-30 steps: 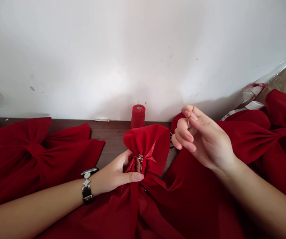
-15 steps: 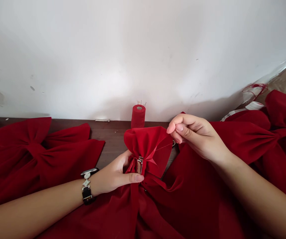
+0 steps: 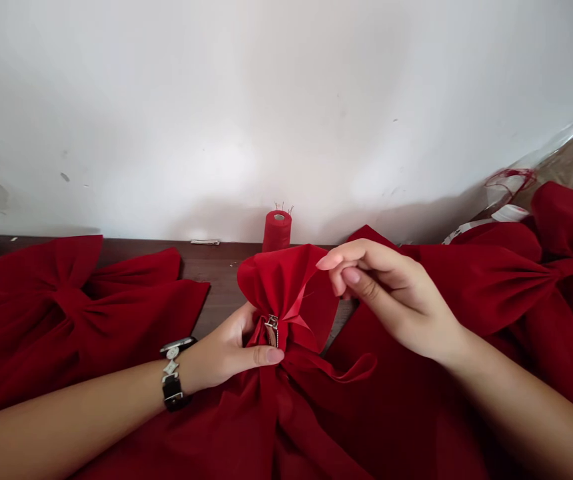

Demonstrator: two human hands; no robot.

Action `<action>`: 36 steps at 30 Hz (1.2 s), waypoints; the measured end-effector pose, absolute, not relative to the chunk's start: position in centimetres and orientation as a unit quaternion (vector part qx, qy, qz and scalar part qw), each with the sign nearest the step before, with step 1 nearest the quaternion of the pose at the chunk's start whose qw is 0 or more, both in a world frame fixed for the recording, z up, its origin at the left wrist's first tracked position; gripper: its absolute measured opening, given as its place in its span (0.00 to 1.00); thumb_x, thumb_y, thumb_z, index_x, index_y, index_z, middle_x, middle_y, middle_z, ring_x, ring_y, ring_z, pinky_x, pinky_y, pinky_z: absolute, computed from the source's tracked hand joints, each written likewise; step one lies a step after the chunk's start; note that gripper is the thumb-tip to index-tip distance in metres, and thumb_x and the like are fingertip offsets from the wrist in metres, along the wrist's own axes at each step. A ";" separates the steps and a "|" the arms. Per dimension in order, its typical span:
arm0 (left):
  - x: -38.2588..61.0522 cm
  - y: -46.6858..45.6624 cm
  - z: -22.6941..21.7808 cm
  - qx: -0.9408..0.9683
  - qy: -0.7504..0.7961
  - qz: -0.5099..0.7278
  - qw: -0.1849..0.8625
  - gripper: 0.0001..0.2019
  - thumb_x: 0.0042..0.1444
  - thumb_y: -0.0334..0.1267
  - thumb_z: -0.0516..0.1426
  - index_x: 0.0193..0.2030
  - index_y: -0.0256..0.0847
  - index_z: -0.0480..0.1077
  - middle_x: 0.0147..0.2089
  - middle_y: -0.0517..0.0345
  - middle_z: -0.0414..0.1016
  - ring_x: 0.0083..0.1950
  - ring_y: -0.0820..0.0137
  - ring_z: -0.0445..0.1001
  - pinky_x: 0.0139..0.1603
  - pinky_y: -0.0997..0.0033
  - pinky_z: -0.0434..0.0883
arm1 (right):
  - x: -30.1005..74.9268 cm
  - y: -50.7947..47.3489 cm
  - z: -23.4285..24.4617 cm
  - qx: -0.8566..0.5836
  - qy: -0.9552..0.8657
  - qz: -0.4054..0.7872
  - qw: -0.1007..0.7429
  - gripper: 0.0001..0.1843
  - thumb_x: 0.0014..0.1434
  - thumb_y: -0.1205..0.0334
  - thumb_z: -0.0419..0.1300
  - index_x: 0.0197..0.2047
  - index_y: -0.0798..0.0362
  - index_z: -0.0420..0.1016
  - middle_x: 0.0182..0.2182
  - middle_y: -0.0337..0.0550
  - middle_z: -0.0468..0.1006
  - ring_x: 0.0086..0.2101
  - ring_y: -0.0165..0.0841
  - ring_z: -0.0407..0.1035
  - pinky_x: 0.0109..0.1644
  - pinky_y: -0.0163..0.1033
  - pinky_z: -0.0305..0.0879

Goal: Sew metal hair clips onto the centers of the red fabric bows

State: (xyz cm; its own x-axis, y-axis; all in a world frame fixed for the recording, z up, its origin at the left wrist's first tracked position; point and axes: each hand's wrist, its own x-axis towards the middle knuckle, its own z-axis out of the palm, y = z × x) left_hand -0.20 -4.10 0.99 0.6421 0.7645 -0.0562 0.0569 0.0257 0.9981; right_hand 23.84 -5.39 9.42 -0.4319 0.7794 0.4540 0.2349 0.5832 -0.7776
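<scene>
My left hand (image 3: 246, 347) grips a red fabric bow (image 3: 276, 277) at its gathered middle, thumb across the front. Beside the thumb a metal hair clip (image 3: 272, 329) lies against the bow's centre. A narrow red strip (image 3: 351, 373) curls out to the right below it, and long red tails hang toward me. Just right of the bow's upper loop, my right hand (image 3: 376, 287) is raised with fingers curled and thumb drawn in, close to the loop's edge. Whatever those fingers pinch is too small or hidden to make out.
Behind the bow stands a red thread spool (image 3: 277, 232) with several pins or needles stuck in its top. Finished red bows lie at left (image 3: 69, 300) and right (image 3: 556, 267). A small metal clip (image 3: 205, 242) rests by the white wall (image 3: 166, 120); plastic wrap (image 3: 571, 137) is at right.
The bow in my left hand has shifted slightly left and up. My right hand has moved a little left and down. A thin thread line across the right loop is fainter now.
</scene>
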 end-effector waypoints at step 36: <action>-0.2 -4.0 0.5 0.669 0.248 0.252 0.653 0.18 0.52 0.51 0.64 0.42 0.41 0.71 0.30 0.64 0.66 0.29 0.75 0.62 0.42 0.72 0.69 | 21.5 -4.8 6.1 -0.311 -0.755 0.459 0.349 0.14 0.62 0.58 0.61 0.28 0.56 0.69 0.24 0.38 0.73 0.25 0.24 0.66 0.29 0.28 0.63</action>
